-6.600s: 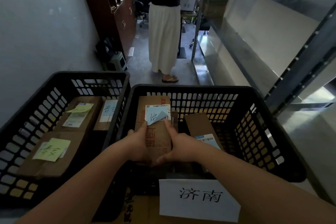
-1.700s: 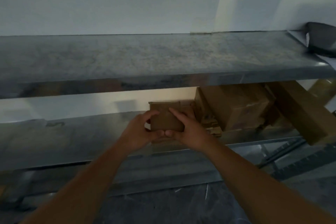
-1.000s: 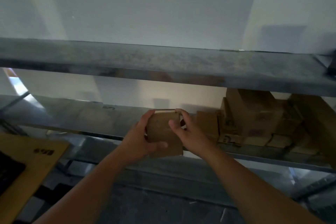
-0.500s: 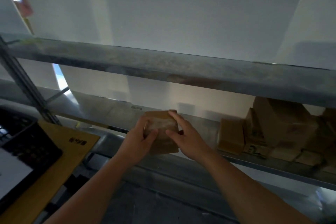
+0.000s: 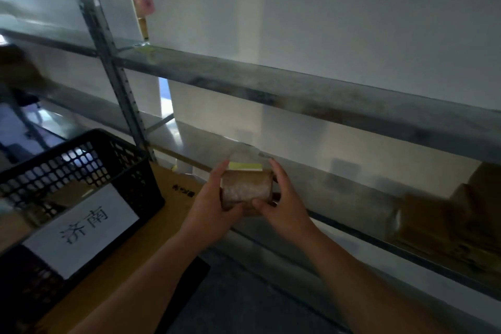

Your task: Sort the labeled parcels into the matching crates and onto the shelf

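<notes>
A small brown cardboard parcel [image 5: 246,189] with a yellow-green note on its top is held between both hands in front of the lower metal shelf [image 5: 339,187]. My left hand [image 5: 214,206] grips its left side and bottom. My right hand [image 5: 282,206] holds its right side, thumb under the front. At the left stands a black plastic crate [image 5: 81,160] with a white paper label [image 5: 81,228] in Chinese characters on its front wall. Several brown parcels [image 5: 447,214] sit blurred on the lower shelf at the far right.
An upper metal shelf board [image 5: 298,89] runs across above the hands. A perforated steel upright [image 5: 108,57] rises behind the crate. The crate rests on a yellow-brown cardboard box [image 5: 173,190]. Dark floor lies below my forearms.
The view has swung left, bringing the labeled black crate into sight. Both hands carry the parcel leftward along the lower shelf, away from the stacked parcels. Its yellow-green note now shows on top.
</notes>
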The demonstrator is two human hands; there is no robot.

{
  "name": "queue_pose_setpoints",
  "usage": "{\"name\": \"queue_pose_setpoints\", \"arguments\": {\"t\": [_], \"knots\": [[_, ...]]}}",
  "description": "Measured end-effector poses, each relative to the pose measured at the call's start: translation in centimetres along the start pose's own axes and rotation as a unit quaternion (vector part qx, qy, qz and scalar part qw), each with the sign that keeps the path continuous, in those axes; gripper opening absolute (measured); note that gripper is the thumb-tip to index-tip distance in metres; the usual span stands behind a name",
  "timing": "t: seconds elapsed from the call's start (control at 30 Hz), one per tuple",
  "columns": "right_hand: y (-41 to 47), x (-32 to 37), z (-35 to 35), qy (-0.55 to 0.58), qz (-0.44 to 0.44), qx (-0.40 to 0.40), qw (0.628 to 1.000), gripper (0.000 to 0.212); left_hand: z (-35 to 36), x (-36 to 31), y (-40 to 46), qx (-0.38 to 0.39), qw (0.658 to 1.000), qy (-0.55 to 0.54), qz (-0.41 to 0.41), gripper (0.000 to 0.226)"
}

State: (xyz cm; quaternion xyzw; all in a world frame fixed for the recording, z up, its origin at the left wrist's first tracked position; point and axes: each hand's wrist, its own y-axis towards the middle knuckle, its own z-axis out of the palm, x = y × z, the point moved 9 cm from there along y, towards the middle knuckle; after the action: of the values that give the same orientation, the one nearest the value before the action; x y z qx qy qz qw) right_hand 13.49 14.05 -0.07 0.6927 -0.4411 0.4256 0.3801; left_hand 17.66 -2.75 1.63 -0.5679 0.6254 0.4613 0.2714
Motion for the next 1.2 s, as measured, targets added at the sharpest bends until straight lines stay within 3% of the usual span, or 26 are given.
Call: {"name": "queue_pose_setpoints", "arguments": {"t": [0.1,0.27,0.37,0.43,0.53,0.63,0.7,0.87,0.97,1.2], "knots": [[0.9,1.7,2.8,0.014,-0.014,0.009,1.000,0.083,-3.8,0.6,-0.6,-0.022,1.000,0.002,0.007,0.096],[1.7,5.0,6.8,0.115,-0.016,0.023,0.993,0.036,-9.3,0.4,-2.3,-0.054,0.996,0.067,0.023,0.084],[2.4,7.4,9.0,0.129,-0.022,0.030,0.991,0.037,-12.2,-0.4,-3.4,-0.068,0.994,0.079,0.032,0.074],[2.9,8.7,10.6,0.129,-0.026,0.032,0.991,0.031,-14.1,-0.5,-4.2,-0.086,0.994,0.066,0.024,0.063],[3.6,10.4,13.2,0.153,-0.037,0.047,0.986,0.019,-16.6,-0.2,-5.2,-0.109,0.993,0.031,0.001,0.028],[3.8,12.9,15.6,0.133,-0.072,0.069,0.986,0.044,-19.5,0.1,-6.0,-0.146,0.988,0.047,0.006,0.003],[4.1,13.9,17.5,0.094,-0.080,0.096,0.988,0.056,-21.5,0.4,-6.4,-0.171,0.985,0.032,0.018,0.008],[3.9,14.5,22.8,0.016,-0.089,0.187,0.978,0.053,-25.2,3.3,-7.6,-0.165,0.986,0.016,-0.010,0.042],[3.5,14.3,25.6,-0.025,-0.085,0.219,0.972,0.065,-27.3,6.2,-8.9,-0.163,0.983,0.064,-0.061,0.043],[2.6,15.5,31.8,-0.035,-0.104,0.274,0.955,0.067,-31.1,9.1,-13.2,-0.184,0.978,0.056,-0.082,0.044]]}}
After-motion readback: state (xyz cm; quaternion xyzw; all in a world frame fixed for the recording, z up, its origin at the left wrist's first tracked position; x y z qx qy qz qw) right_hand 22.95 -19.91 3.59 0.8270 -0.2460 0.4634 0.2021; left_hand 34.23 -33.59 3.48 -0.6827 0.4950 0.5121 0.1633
